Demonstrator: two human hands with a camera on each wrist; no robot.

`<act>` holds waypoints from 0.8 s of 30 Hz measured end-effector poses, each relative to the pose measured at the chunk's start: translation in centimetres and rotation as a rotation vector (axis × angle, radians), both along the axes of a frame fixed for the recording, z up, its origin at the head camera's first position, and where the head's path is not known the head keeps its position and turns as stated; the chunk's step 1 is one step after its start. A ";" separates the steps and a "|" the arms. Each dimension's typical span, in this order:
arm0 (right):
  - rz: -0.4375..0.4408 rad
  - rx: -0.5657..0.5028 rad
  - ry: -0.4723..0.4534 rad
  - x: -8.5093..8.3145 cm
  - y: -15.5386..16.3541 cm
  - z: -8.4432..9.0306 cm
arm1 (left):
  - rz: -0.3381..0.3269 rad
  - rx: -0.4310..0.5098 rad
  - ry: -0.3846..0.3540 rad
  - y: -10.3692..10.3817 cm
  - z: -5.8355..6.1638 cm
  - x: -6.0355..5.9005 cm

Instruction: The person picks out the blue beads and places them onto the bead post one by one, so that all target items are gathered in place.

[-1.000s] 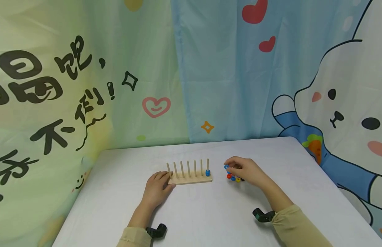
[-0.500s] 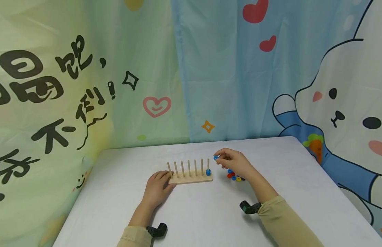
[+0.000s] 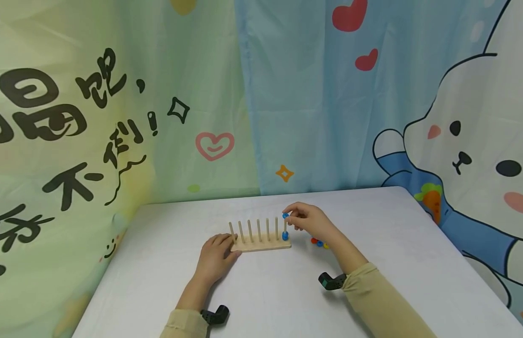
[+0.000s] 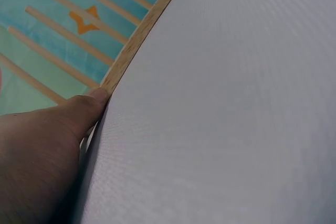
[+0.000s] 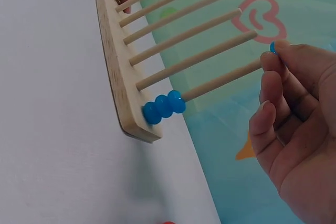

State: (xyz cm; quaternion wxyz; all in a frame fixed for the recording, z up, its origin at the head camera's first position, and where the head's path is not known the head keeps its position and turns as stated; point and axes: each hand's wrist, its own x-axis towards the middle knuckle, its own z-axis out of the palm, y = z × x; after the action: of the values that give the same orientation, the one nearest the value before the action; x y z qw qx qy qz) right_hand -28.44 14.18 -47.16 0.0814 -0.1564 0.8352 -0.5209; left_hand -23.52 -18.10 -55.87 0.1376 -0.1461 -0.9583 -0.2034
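Right grip (image 3: 310, 219) pinching blue bead (image 3: 285, 216), left grip (image 3: 215, 257) holding 7-peg rack (image 3: 261, 246), curtain lettering (image 3: 66, 195) seemingly including 不

A white table (image 3: 270, 291) with a finely ribbed, cloth-like surface carries everything. Toward its far side, a wooden peg rack (image 3: 261, 246) sits flat on its base, seven pegs up. Near the rack's right end lie a red bead (image 3: 314, 240), a blue bead (image 3: 319, 243) and a yellow bead (image 3: 326, 245), close together.

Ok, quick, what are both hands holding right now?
Left hand: holding the rack at one end.
Right hand: pinching a blue bead at the end peg's tip.
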 end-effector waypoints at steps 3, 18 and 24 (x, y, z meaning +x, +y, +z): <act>-0.009 -0.002 -0.007 -0.1 -0.1 -0.3 | 0.003 0.000 -0.026 0.0 0.1 0.0; -0.032 0.009 -0.021 0.1 -0.6 -1.7 | 0.007 -0.010 -0.011 -0.1 -0.1 0.0; -0.052 0.017 -0.024 0.0 -0.7 -3.0 | 0.003 -0.003 -0.004 -0.1 0.0 0.0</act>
State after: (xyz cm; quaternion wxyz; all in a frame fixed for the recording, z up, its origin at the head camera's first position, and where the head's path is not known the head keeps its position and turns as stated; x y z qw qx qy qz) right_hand -28.42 13.47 -50.19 0.0793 -0.1276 0.8423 -0.5177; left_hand -23.49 -18.18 -55.86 0.1359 -0.1443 -0.9591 -0.2021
